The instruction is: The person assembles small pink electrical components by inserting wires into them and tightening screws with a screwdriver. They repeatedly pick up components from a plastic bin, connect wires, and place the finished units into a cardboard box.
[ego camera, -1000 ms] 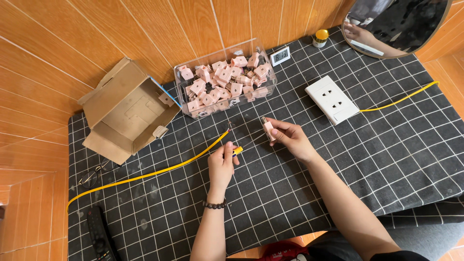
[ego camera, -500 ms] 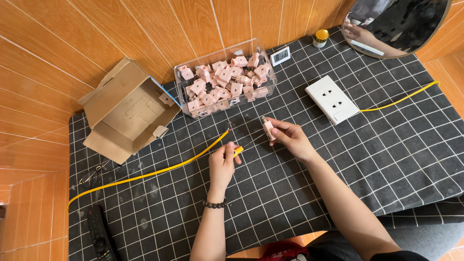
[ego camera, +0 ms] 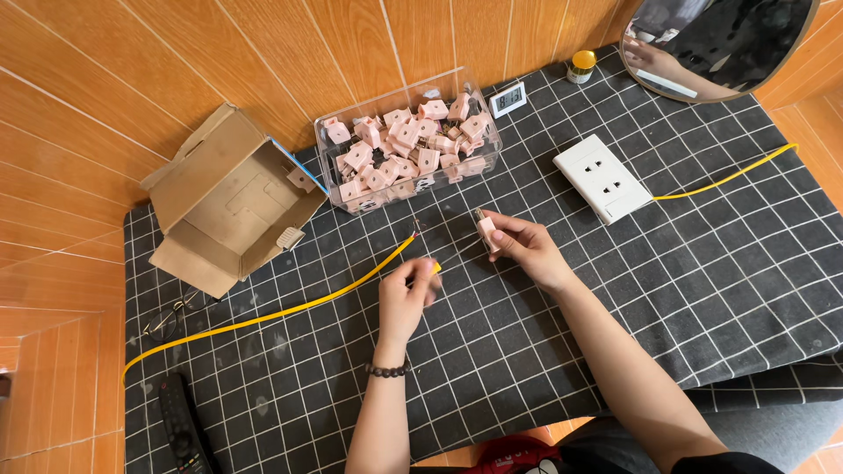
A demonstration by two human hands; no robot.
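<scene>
Black cloth with a white grid (ego camera: 702, 290) covers the table and serves as the landmark for everything else. On its left rear corner lies an open cardboard box (ego camera: 230, 200), the biggest item; to the right of that, at the cloth's back edge, stands a clear plastic tub (ego camera: 409, 145) heaped with small pink connectors. A white socket plate (ego camera: 604, 178) rests on the right rear part of the cloth, with one yellow wire running off from it to the right edge.

Near the middle of the cloth, a second yellow wire (ego camera: 290, 308) runs from the left edge to the person's left hand (ego camera: 406, 297), whose fingers are closed on a short yellow piece close to the wire's stripped end; whether that piece is part of the same wire cannot be told. Just to the right, the right hand (ego camera: 525, 245) pinches a single pink connector (ego camera: 486, 228) between thumb and fingertips.

Judging by looks, the wire is light and springy, apt to flick away, so it is best gripped just behind the bare tip. The connector seems rigid, light and smooth, and is best held by its flat sides.
</scene>
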